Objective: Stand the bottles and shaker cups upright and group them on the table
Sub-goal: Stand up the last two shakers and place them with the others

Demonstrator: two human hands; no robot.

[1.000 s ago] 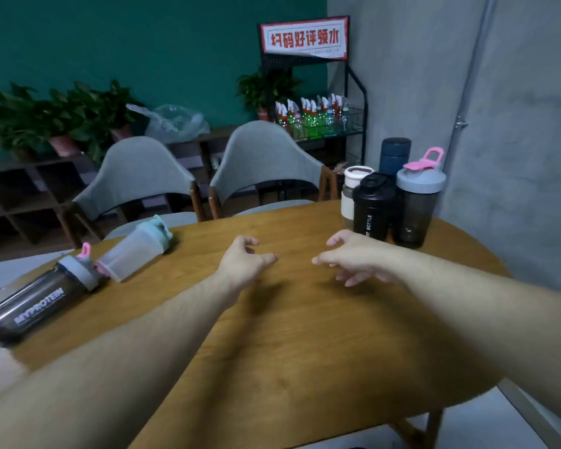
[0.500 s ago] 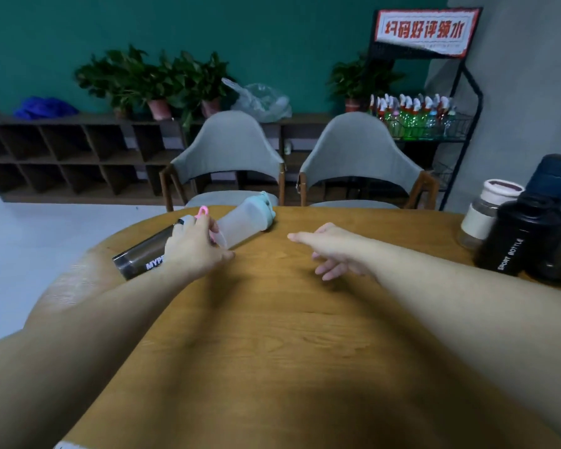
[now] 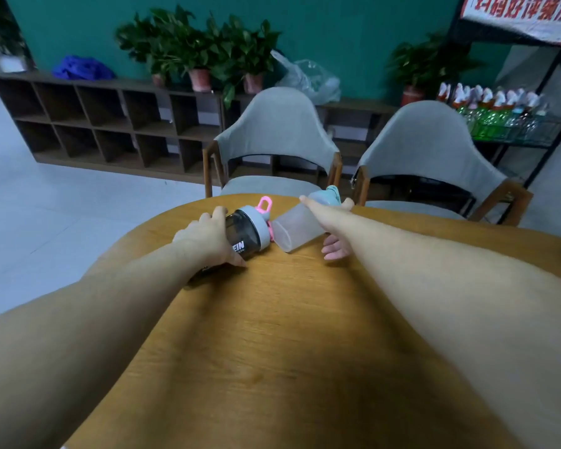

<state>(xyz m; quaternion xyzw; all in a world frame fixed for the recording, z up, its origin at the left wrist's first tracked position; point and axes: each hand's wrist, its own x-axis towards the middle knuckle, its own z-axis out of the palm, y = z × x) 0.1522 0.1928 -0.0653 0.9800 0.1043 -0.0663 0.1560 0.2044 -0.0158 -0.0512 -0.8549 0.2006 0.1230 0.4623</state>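
Two shaker cups lie on their sides near the far edge of the wooden table (image 3: 272, 335). The dark shaker (image 3: 245, 233) has a grey lid and a pink loop; my left hand (image 3: 204, 236) is wrapped over its body. The clear shaker (image 3: 297, 230) has a pale teal lid pointing away from me. My right hand (image 3: 334, 234) reaches around it, thumb on top and fingers curled below, gripping it. The two cups nearly touch, the dark shaker's lid against the clear shaker's base.
Two grey chairs (image 3: 277, 137) (image 3: 431, 157) stand just beyond the table's far edge. A low cubby shelf (image 3: 110, 121) with potted plants runs along the green wall. A black rack (image 3: 512, 124) with small bottles stands at the right.
The view has swung left, so the upright bottles at the right are out of frame. My left hand settled over the dark shaker, and my right hand reached across and took hold of the clear one.
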